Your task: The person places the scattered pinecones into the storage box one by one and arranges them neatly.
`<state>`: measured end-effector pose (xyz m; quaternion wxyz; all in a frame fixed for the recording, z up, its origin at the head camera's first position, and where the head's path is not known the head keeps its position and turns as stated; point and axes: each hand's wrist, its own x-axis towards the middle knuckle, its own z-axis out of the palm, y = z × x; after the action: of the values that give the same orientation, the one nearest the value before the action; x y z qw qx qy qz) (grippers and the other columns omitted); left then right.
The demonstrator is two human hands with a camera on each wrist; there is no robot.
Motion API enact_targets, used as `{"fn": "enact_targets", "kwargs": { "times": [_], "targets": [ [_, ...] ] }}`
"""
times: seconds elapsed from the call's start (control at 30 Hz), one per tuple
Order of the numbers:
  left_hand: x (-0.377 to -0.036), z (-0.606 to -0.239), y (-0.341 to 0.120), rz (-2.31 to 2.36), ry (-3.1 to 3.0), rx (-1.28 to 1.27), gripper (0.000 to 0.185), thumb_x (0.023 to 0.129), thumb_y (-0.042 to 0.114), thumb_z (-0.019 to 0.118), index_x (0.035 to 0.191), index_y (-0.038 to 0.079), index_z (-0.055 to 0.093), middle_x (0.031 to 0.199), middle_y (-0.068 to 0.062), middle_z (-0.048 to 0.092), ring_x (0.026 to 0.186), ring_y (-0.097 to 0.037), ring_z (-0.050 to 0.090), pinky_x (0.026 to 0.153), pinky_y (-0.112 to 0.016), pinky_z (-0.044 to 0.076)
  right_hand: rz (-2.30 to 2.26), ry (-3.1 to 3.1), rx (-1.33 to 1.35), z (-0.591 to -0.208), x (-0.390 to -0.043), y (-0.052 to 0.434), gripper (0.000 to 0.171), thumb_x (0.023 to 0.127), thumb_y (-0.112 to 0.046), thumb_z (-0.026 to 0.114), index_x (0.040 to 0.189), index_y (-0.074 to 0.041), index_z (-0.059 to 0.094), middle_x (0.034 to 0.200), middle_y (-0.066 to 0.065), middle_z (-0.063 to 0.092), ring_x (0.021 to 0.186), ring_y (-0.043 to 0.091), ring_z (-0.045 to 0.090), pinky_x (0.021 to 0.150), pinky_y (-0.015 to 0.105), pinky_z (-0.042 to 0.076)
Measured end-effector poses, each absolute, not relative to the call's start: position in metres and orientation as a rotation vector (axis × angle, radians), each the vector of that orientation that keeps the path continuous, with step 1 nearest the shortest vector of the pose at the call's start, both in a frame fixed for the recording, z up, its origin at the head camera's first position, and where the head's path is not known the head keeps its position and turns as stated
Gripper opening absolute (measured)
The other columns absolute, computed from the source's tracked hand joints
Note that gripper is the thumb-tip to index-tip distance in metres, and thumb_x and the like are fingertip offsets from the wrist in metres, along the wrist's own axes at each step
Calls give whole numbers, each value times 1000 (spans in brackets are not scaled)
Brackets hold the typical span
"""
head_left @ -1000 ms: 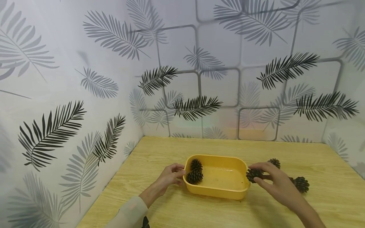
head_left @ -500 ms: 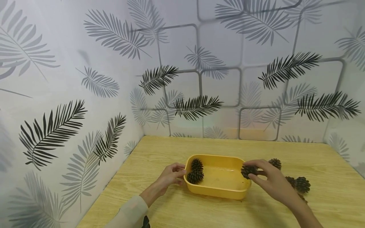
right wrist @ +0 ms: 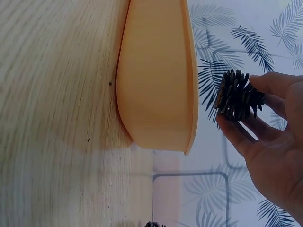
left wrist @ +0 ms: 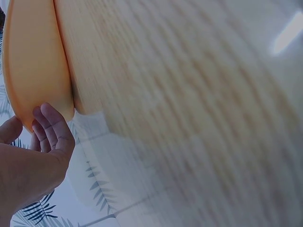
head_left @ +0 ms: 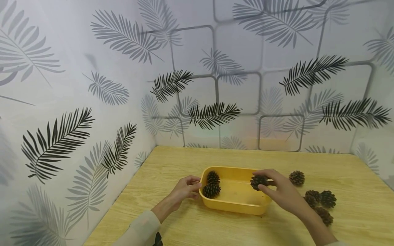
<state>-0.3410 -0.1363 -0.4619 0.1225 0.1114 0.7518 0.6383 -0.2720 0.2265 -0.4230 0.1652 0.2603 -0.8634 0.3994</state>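
Note:
A yellow rectangular plastic tub [head_left: 234, 207] stands on the wooden table. My left hand [head_left: 183, 190] holds its left end, thumb at the rim and fingers against the outer wall [left wrist: 40, 61] in the left wrist view. Inside, against the left end, lie two dark pine cones, one [head_left: 213, 177] behind the other [head_left: 211, 190]. Over the tub's right end my right hand [head_left: 281, 191] holds another pine cone [head_left: 258, 182] between thumb and fingers. From the right wrist view, this pine cone [right wrist: 236, 97] is above the rim, its flat base turned outward from the palm.
To the right of the tub, one pine cone [head_left: 297, 178] lies farther back. Nearer, three sit in a cluster: a brown one [head_left: 312, 197], a darker one [head_left: 328, 199] and one in front [head_left: 324, 216]. A leaf-patterned wall [head_left: 237, 133] rises behind the table.
My right hand has carried its pine cone leftward, from beside the tub's right rim to over its inside. The cone cluster behind that hand is uncovered. My left hand keeps its place.

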Motion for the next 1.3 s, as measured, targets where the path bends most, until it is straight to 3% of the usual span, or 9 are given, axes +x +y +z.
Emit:
{"fn": "enact_targets", "kwargs": {
  "times": [0.33, 0.83, 1.3],
  "targets": [
    [-343, -464, -136, 1867, 2191, 296, 40, 104, 17, 66, 138, -4, 58, 118, -14, 63, 92, -19, 66, 82, -41, 63, 1132, -2469, 744, -415, -282, 212, 40, 99, -11, 72, 138, -15, 64, 132, 4, 65, 117, 26, 64, 92, 40, 60],
    [-344, -464, -136, 1874, 2190, 309, 41, 104, 17, 66, 138, -4, 58, 117, -14, 63, 92, -18, 67, 81, -40, 63, 1152, -2431, 809, -408, -295, 196, 40, 98, -7, 72, 137, -9, 64, 130, 10, 66, 115, 30, 65, 92, 47, 60],
    [-340, -462, -136, 1867, 2191, 313, 41, 105, 16, 65, 139, -5, 57, 119, -17, 64, 93, -20, 67, 82, -41, 63, 1231, -2484, 741, -415, -313, 187, 43, 100, -3, 69, 142, -6, 59, 137, 16, 61, 120, 35, 62, 102, 56, 54]
  ]
}}
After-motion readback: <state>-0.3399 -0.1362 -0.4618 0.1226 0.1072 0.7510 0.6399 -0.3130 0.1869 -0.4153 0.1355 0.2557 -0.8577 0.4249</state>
